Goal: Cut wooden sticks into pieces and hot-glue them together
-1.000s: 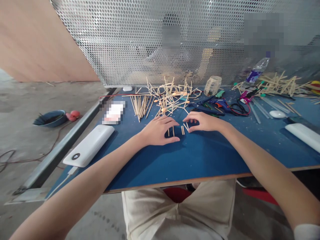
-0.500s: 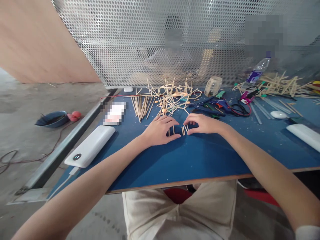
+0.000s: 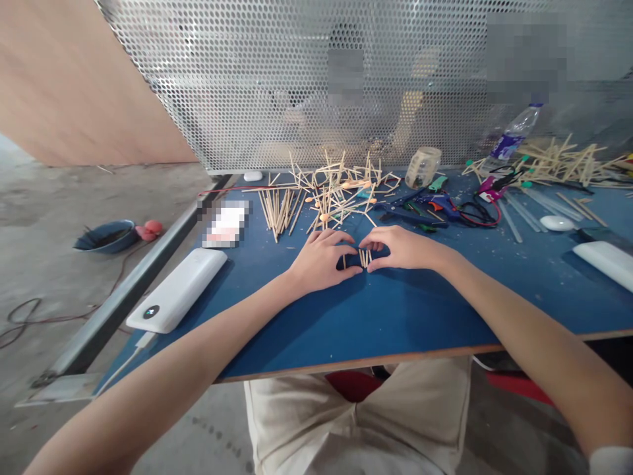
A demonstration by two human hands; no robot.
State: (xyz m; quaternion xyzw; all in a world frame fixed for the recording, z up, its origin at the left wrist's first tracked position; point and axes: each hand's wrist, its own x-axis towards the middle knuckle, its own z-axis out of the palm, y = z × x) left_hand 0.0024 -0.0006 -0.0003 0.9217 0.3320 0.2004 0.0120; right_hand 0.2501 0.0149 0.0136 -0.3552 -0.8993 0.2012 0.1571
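A few short wooden sticks [image 3: 366, 258] lie side by side on the blue table [image 3: 395, 310]. My left hand [image 3: 321, 260] rests on the table with curled fingers, its thumb and forefinger pressed against the sticks from the left. From the right, my right hand [image 3: 400, 247] closes in the same way, and the fingertips of both hands nearly meet around the sticks. One more short stick shows under my left fingers.
Beyond the hands are a bundle of long sticks [image 3: 279, 210] and a glued stick structure [image 3: 341, 188]. A blue glue gun [image 3: 440, 206], a jar [image 3: 422, 168] and a bottle [image 3: 512, 138] lie right of them. A white power bank [image 3: 177, 289] sits at the left edge, and a perforated metal screen [image 3: 297, 86] stands behind.
Both hands have drawn together, closing the gap between them and pushing the spread short sticks into one tight group.
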